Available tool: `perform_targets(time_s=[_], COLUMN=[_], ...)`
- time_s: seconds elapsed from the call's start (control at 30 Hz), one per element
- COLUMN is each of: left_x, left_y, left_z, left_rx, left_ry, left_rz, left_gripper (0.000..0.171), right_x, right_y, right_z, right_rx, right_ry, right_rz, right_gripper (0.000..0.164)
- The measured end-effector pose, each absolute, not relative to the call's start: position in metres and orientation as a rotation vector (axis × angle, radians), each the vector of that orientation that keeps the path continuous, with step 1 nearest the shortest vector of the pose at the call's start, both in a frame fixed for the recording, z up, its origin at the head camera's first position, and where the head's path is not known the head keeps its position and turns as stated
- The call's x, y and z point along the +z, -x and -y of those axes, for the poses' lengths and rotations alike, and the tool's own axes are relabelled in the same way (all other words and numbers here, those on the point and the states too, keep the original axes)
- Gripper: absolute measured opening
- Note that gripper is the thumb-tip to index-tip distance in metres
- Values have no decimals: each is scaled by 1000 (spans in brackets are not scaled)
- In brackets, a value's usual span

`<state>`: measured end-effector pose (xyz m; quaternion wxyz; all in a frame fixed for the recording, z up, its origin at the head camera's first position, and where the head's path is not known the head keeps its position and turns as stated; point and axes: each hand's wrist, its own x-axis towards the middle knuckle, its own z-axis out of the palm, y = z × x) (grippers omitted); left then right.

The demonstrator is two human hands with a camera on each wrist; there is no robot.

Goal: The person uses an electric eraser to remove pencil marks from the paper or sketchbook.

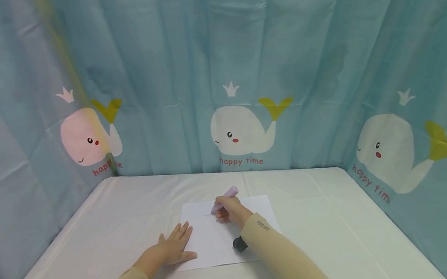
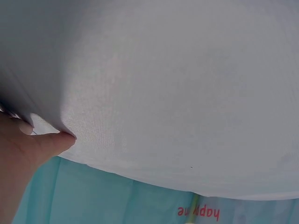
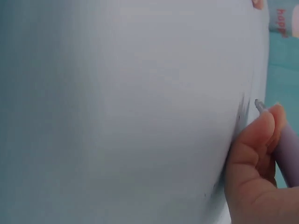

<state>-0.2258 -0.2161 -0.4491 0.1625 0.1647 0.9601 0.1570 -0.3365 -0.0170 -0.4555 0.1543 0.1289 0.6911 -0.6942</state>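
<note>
A sheet of white paper [image 1: 213,246] lies on the table. My right hand [image 1: 229,210] grips a thick pale purple marker [image 1: 231,192], its tip down at the upper left part of the sheet, beside a short faint line. The right wrist view shows thumb and finger pinching the marker [image 3: 287,154] close to its grey tip. With fingers spread and straight, my left hand [image 1: 174,245] rests at the sheet's left edge. Only the thumb side of the left hand [image 2: 28,144] appears in the left wrist view.
A white cloth covers the table [image 1: 334,218]. Behind and at both sides hangs a blue curtain [image 1: 165,118] with whale prints. A small black object [image 1: 239,244] sits by the right cuff, over the paper.
</note>
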Motion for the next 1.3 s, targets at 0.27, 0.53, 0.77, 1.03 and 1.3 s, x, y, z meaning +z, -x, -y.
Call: perform_targets(time_s=[0.27, 0.53, 0.77, 1.03, 1.3], left_x=[-448, -449, -450, -458, -452], left_y=[225, 226, 228, 233, 230], left_z=[217, 216, 216, 218, 217], left_rx=[451, 437, 432, 455, 439], left_ry=[-474, -459, -460, -461, -461], left_rz=[-2738, -2743, -2739, -2731, -2743], left_gripper=[86, 86, 86, 92, 88], right_x=[-458, -454, -453, -448, -453], right_y=[338, 336, 336, 335, 339], right_z=[23, 21, 19, 17, 17], right_rx=[-2022, -2012, -1972, -1903, -1979], right_ry=[-442, -387, -385, -380, -335], right_rz=[-2037, -2023, -2060, -2090, -1978], right_gripper=[17, 19, 23, 22, 16])
